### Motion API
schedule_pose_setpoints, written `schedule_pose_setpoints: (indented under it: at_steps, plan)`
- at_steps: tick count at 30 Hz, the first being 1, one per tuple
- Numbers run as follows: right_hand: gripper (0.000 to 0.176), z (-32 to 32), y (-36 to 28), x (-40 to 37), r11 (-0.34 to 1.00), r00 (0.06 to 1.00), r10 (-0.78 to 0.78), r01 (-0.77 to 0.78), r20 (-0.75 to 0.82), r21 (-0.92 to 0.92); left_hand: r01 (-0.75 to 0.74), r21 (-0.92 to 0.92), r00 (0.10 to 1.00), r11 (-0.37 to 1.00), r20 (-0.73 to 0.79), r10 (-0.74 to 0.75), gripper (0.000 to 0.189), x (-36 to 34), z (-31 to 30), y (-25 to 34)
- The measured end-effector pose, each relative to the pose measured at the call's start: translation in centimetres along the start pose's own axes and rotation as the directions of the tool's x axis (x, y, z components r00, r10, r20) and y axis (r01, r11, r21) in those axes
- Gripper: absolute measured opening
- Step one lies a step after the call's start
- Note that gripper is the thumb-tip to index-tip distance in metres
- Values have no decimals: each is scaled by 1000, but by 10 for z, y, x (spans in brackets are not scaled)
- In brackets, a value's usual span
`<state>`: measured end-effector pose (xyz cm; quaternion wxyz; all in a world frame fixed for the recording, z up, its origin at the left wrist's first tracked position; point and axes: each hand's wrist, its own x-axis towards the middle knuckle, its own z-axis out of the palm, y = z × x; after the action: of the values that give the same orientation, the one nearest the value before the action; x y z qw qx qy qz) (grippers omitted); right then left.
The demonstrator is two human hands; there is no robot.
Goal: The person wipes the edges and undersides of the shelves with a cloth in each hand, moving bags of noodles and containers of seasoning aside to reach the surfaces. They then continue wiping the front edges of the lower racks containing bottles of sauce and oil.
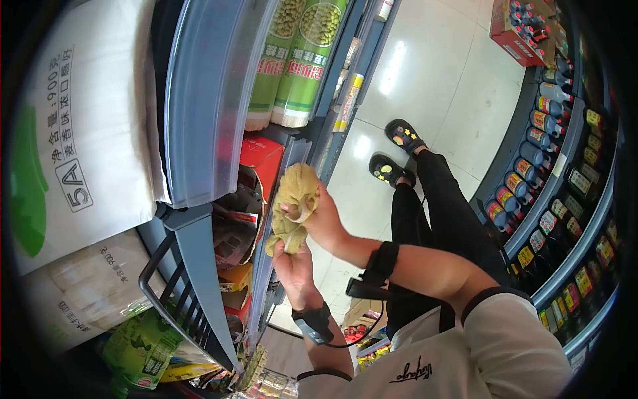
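Note:
A crumpled yellowish-tan cloth [292,193] is bunched up between my two hands, beside the front edge of a shelf [274,216]. My right hand [318,216] is closed around its middle, with a fold sticking out by the thumb. Just below, my left hand [292,263] grips the cloth's lower end, fingers closed on it. Black bands with small devices circle both wrists. Behind the cloth, an open red box [262,153] sits on the shelf with dark packaging inside.
Green noodle packs [302,66] fill a shelf beyond my hands. At left are large white packs [86,126], a black wire rack [176,266] and a green bag [143,349]. Bottles [525,176] line the shelves on my right, near a red carton [515,40] on the tiled floor.

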<state>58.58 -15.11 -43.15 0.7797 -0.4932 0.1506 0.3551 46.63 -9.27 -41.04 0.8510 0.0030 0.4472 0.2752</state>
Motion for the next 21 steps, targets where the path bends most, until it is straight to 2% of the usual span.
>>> schedule_pose_setpoints:
  at_steps: [1, 2, 3, 5, 6, 7, 8, 9, 10, 12, 14, 15, 16, 17, 19, 21]
  plan:
    - [53, -6, -1, 1, 999, 997, 21, -25, 73, 48, -34, 63, 999, 997, 10, 33, 34, -2, 0, -1]
    - [48, -14, -2, 7, 988, 997, 7, -19, 78, 154, 15, -14, 999, 1000, -31, -15, 33, -8, 1, 4]
    - [44, -25, -10, 20, 999, 999, -4, 2, 42, 48, 15, -11, 999, 1000, -36, -16, 33, -13, -3, 13]
    - [42, -28, -53, 38, 992, 993, -72, 81, -94, 97, 52, -290, 990, 955, -107, -87, 33, -23, -11, 31]
    - [42, -26, -48, 42, 991, 993, -73, 83, -94, 101, 91, -319, 991, 943, -69, -119, 32, -29, -12, 34]
    - [47, -21, -38, 47, 986, 983, -154, 159, -97, 45, 94, -314, 991, 945, -65, -120, 32, -30, -13, 34]
    - [51, -17, -28, 50, 973, 968, -231, 231, -99, -10, 31, -201, 995, 979, -90, -50, 32, -30, -16, 35]
    - [51, -15, -16, 46, 972, 967, -234, 235, -105, -6, -32, -84, 994, 996, -107, 22, 32, -30, -18, 35]
    - [52, -11, -1, 34, 975, 972, -219, 213, -90, -69, 34, -95, 997, 995, -60, -40, 32, -27, -19, 36]
    - [53, -13, 31, 13, 972, 975, -210, 199, -76, -127, 35, -89, 997, 995, -67, -41, 32, -20, -24, 38]
    - [53, -21, 59, -1, 970, 982, -136, 158, 128, -183, 29, -83, 997, 996, -74, -35, 33, -21, -23, 38]
    - [53, -25, 62, -2, 971, 982, -138, 160, 129, -176, 47, 11, 996, 999, -76, -46, 32, -25, -19, 38]
    - [52, -31, 65, -3, 967, 988, -134, 146, 71, -209, 64, 105, 995, 992, -79, -56, 32, -28, -15, 37]
    - [51, -36, 69, -3, 961, 991, -130, 130, 14, -243, 60, 109, 996, 992, -77, -52, 32, -32, -11, 36]
    - [46, -37, 19, 6, 991, 990, -124, 120, -64, -60, 58, 8, 994, 998, -98, -57, 32, -39, -3, 34]
    - [44, -31, 9, 23, 976, 972, -200, 186, -121, -115, 8, 81, 996, 997, -84, -1, 32, -39, -15, 36]
